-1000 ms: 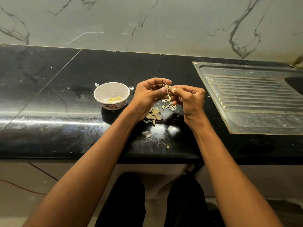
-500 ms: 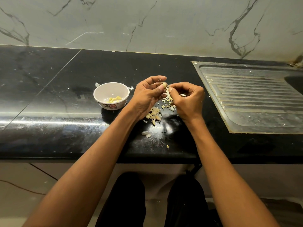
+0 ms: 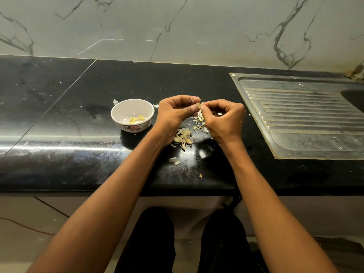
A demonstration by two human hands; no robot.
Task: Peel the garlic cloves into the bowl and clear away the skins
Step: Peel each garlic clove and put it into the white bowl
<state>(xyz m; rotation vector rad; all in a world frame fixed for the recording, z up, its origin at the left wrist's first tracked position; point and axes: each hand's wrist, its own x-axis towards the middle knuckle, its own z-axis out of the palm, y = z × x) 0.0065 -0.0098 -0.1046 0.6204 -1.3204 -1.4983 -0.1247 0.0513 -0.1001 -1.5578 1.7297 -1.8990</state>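
A small garlic clove is held above the black counter between both hands. My left hand pinches it with thumb and forefinger. My right hand pinches its other side with fingers curled. A white bowl with a flower pattern stands left of my left hand and holds a few peeled yellow cloves. Unpeeled cloves lie in a heap below my left hand. Loose skins lie under my hands.
The black stone counter runs the full width, its front edge close to me. A steel sink drainboard lies at the right. Stray skin bits lie nearer the front edge. A marble wall stands behind.
My hands stay together on the clove; the fingers have shifted slightly as the skin is worked. The bowl and the heap of cloves have not moved.
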